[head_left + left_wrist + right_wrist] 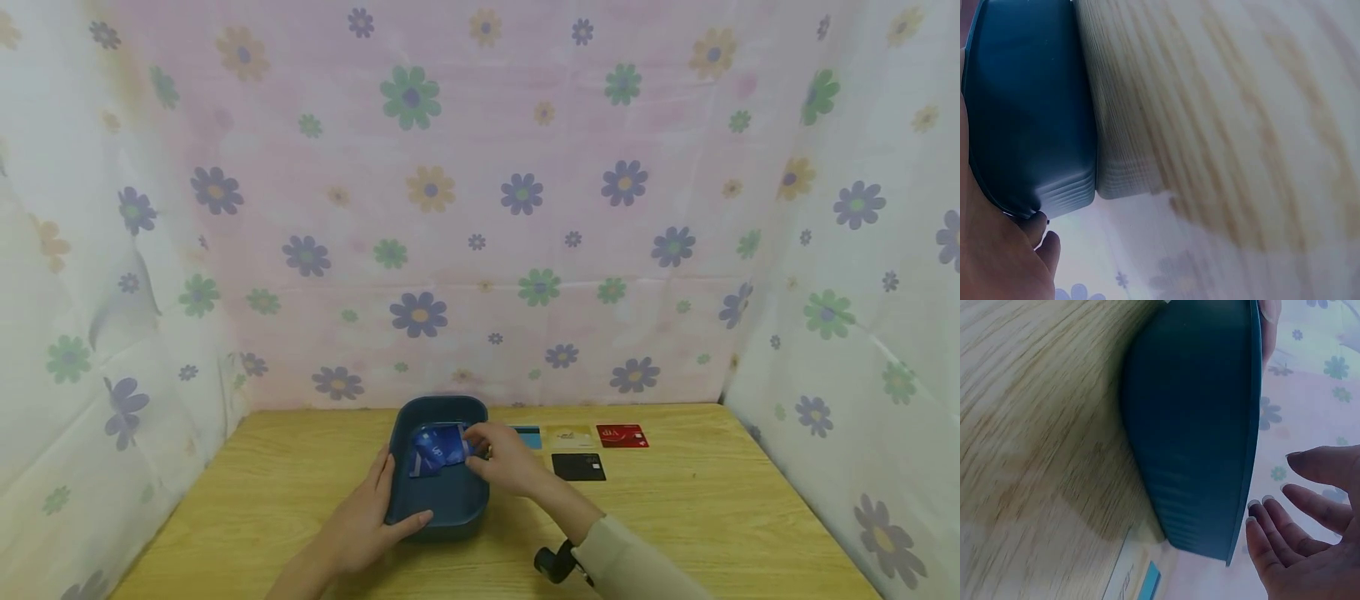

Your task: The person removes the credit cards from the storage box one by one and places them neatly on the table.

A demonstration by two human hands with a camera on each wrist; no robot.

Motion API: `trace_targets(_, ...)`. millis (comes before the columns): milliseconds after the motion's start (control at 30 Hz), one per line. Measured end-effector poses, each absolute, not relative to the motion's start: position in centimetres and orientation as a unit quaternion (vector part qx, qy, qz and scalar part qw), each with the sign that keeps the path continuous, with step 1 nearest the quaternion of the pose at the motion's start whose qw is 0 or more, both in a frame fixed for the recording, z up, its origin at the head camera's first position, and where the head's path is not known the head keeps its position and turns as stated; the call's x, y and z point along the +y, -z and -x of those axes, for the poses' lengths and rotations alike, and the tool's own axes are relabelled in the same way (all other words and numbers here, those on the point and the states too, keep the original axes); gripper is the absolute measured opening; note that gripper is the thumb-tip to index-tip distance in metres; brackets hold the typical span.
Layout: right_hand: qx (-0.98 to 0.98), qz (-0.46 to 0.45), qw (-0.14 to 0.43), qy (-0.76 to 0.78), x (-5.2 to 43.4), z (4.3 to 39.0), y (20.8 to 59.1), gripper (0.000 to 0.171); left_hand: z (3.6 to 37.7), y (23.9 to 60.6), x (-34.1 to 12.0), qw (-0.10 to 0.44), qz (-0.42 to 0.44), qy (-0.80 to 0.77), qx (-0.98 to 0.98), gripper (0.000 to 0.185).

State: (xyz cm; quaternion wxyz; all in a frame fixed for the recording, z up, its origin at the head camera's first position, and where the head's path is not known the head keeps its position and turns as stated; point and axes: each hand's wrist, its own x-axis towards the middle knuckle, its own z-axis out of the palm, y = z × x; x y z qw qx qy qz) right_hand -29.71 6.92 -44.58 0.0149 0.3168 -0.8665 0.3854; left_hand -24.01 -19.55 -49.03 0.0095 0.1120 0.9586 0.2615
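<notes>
Inside the tray [438, 500] on the bench [712, 517] lie blue cards [437, 450]. Right hand [504, 458] reaches over the rim, fingers pinching the top card, seemingly to lift or place it. Left hand [360, 521] curls round the near corner, steadying the tray. More cards [579, 467] lie beside it.

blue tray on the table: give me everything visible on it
The blue tray is a dark teal, plastic-looking, rounded-rectangular tub with a ribbed lower wall, sitting upright on the wooden table. Blue cards lie inside. The left hand holds its near-left rim; the right hand reaches over the right rim to the cards.
</notes>
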Motion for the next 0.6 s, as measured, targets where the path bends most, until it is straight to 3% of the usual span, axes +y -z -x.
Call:
trace_targets(167,-0.875,-0.301,0.000,-0.380,5.4,29.5,44.7,0.033,23.9,48.9,-19.6,0.012,-0.112,-0.259,0.959,0.120)
trace_targets(600,-0.907,-0.218,-0.012,-0.361,0.6,29.4,45.6,0.063,24.1,49.2,-19.7,0.004,-0.115,-0.263,0.958,0.118)
